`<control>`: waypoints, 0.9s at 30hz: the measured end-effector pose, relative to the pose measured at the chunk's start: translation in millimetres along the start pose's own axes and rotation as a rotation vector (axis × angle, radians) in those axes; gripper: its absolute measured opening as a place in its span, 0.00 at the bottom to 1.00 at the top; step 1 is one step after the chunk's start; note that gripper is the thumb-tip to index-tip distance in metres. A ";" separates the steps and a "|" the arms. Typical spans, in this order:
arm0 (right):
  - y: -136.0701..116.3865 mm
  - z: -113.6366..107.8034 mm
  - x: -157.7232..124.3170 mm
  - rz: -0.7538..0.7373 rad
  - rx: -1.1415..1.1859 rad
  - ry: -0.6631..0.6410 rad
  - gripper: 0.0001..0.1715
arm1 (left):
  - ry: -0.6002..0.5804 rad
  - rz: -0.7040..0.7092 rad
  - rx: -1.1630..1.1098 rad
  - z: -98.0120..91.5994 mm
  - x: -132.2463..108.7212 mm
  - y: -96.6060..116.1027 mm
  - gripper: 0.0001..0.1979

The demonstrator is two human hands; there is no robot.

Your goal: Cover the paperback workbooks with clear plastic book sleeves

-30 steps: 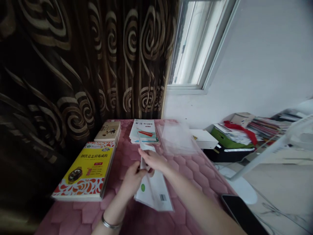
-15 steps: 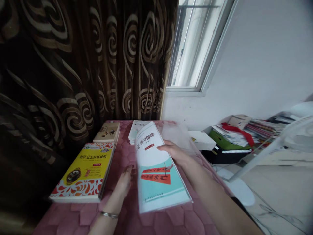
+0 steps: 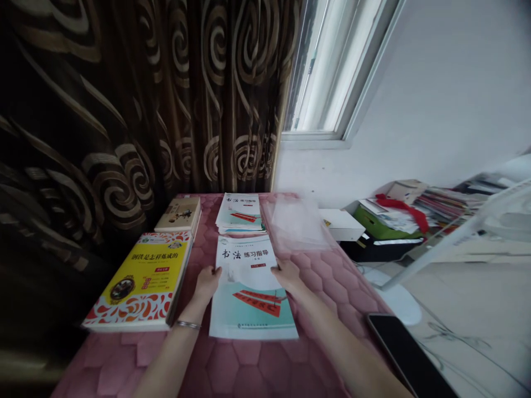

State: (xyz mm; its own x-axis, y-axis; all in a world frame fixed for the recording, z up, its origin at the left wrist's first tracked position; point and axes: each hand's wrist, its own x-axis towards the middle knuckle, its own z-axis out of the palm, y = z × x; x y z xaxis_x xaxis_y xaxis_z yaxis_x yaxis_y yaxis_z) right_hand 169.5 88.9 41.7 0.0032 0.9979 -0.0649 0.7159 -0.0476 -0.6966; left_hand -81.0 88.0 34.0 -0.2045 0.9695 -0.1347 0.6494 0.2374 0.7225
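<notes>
A thin white and teal workbook lies flat, cover up, on the pink quilted table. My left hand rests on its left edge with the fingers curled over it. My right hand presses on its right edge, fingers stretched along the cover. A stack of like workbooks sits just behind it.
A yellow book and a small beige book lie at the left. A clear plastic sleeve lies at the back right. A dark phone rests at the table's right edge. A white box and cluttered papers stand beyond.
The workbook was held back cover up, then turned over in the air, and now lies flat, front cover up, with both hands on its sides.
</notes>
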 end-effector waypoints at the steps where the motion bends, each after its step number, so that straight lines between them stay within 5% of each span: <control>1: 1.4 1.1 1.3 0.005 -0.074 0.030 0.22 | -0.002 0.011 0.047 0.5 2.0 1.8 0.13; 7: 10.1 6.5 1.8 0.010 -0.206 0.124 0.26 | 0.023 0.085 0.268 9.7 7.9 11.3 0.17; 14: 9.9 9.8 3.2 -0.007 -0.407 0.109 0.28 | 0.195 0.219 0.542 30.7 -15.7 18.1 0.25; 20: -1.0 11.3 -4.0 0.042 -0.493 0.093 0.28 | -0.093 0.666 0.665 67.6 -17.2 40.2 0.27; 24: 2.7 14.8 -10.2 -0.088 -0.618 0.156 0.27 | -0.100 0.679 0.612 82.3 -8.8 37.0 0.30; 27: 12.8 18.8 -12.1 -0.138 -0.626 0.142 0.28 | -0.057 0.649 0.630 70.7 -2.9 23.5 0.30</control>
State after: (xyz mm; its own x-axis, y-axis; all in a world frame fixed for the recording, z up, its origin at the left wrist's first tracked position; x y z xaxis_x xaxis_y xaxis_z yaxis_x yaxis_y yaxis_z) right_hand 165.5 75.4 20.1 -0.0558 0.9912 0.1199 0.9872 0.0728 -0.1418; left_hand -13.4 95.0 3.4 0.3673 0.9218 0.1239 0.9084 -0.3842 0.1650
